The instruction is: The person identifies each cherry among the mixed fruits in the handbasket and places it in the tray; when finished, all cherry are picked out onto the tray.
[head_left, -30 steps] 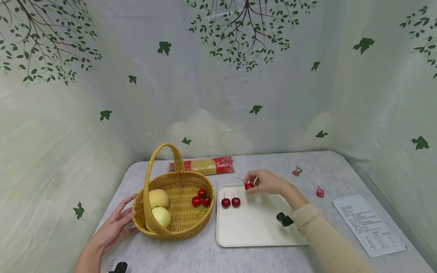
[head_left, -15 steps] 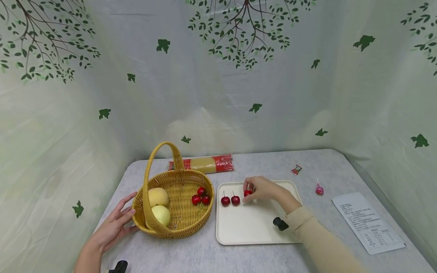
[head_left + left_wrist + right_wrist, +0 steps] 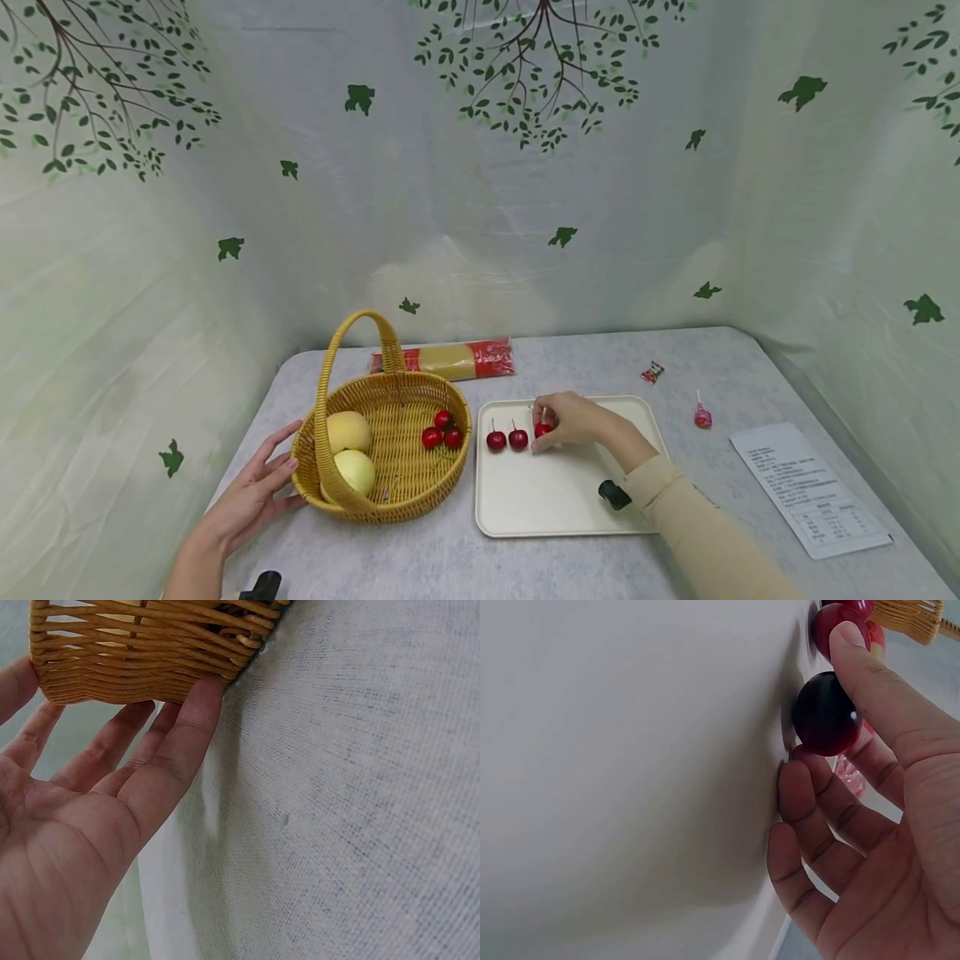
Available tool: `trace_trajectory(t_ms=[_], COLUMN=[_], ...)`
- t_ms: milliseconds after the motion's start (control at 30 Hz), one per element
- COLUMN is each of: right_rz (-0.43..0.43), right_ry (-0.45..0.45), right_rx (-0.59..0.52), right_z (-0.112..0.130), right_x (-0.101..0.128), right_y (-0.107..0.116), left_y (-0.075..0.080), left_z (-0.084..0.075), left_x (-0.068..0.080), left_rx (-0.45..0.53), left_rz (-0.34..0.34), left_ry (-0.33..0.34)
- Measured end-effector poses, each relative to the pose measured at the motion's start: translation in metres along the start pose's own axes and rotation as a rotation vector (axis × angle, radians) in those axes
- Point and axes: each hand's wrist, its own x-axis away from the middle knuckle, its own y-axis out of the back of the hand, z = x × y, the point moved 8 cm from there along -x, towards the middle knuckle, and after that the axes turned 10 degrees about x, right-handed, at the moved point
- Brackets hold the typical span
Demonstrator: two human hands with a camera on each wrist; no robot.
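Staged recording booth: leaf-printed backdrop sheets (image 3: 480, 167) enclose a cloth-covered table (image 3: 570, 358).

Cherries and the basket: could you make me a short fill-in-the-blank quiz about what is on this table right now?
1. The right hand pinches a cherry over the cream ____.
2. Beside that cherry, ____ more cherries lie on the tray.
3. The left hand touches the outside of the wicker ____ with straight fingers.
4. Inside the basket lie three cherries and two pale ____ fruits.

Missing words: tray; two; basket; yellow
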Motion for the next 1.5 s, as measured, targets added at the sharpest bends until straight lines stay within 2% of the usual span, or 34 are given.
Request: trace_trajectory(t_ms=[300,533,900,1167,1333,1500], right_rz=[0.02,0.047,0.047,0.048,0.039,0.041], right_ry=[0.006,-0.005,-0.005,-0.002,0.013,0.08], right_rx=[-0.014,-0.027,-0.049,-0.03,0.003,0.042], right_z=[0.001,-0.001,-0.004,0.0,0.011,0.041], right_x=[0.001,0.003,0.006,0.01,0.005,-0.01], right_y=[0.001,0.001,0.004,0.012,0.028,0.047], left_y=[-0.002,-0.002,-0.003,-0.003,-0.002,0.0], left_z=[-0.001,-0.001,-0.002,0.0,0.001,0.002], left_x=[0.0,0.001,0.002,0.001,0.001,0.001], left_rx=[0.017,0.012,0.038,0.025,0.015,-0.006], left_rz=[0.017,0.005,0.035,0.023,0.006,-0.023], left_ry=[-0.008,-0.001,-0.013,-0.007,0.003,0.021])
